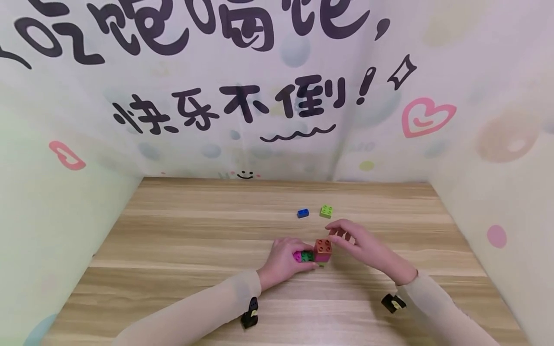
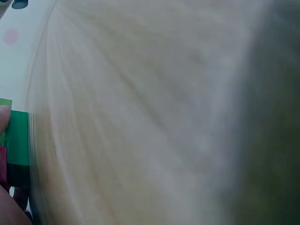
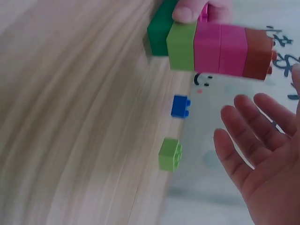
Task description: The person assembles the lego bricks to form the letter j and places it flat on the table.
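Observation:
A toy brick structure stands on the table, with a dark green brick (image 3: 158,33) low on one side. Its tower rises from a light green brick (image 3: 182,49) through two pink bricks (image 3: 219,49) to an orange-brown brick (image 1: 323,246) on top. My left hand (image 1: 286,259) grips the structure's lower part from the left, thumb and fingers on opposite sides. The left wrist view catches only part of the dark green brick (image 2: 18,145) at its edge. Just right of the tower, my right hand (image 1: 365,245) hovers with relaxed fingers apart, holding nothing.
Behind the structure lie a small blue brick (image 1: 303,213) and a loose light green brick (image 1: 326,211). The wood-grain table (image 1: 195,226) is bounded by printed white curtains (image 1: 207,154) at the back and both sides.

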`<state>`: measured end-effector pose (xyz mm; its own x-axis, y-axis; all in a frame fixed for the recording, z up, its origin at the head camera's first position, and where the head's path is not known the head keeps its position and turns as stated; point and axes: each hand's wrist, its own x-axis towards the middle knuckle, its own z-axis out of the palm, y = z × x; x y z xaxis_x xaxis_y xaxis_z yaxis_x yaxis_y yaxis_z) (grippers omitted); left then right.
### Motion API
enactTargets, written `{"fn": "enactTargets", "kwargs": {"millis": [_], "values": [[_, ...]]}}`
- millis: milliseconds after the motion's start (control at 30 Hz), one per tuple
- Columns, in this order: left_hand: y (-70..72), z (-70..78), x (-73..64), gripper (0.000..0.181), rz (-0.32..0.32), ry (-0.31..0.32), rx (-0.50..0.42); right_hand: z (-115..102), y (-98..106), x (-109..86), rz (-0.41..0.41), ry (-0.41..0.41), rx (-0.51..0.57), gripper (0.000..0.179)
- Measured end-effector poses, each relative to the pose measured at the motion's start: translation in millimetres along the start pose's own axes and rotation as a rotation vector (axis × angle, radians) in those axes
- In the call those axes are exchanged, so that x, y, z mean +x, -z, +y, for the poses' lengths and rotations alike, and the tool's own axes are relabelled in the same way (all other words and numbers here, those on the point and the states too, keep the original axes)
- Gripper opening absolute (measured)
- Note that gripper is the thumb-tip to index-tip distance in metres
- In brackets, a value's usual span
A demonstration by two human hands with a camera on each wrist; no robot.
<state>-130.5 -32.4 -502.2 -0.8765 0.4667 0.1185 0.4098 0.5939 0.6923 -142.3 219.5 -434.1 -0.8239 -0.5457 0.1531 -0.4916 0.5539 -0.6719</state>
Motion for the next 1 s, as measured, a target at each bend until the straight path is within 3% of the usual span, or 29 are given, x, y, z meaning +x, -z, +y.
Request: {"fn": "enactTargets", "kwargs": {"millis": [500, 800, 1000], "values": [[-1.7, -1.3, -0.9, 0.046, -0.017, 0.036, 0.003, 51, 0, 29.2, 0.131, -0.100, -0.073, 0.026], [-0.6, 0.5, -0.3, 0.046, -0.019, 0.038, -0.006, 74, 1, 50.6, 0.090, -0.236, -0.092, 0.050], [-0.1, 1.5, -0.5, 0.046, -0.022, 0.039, -0.012, 85, -6, 61.0, 0.037, -0.262, -0.105, 0.058]]}}
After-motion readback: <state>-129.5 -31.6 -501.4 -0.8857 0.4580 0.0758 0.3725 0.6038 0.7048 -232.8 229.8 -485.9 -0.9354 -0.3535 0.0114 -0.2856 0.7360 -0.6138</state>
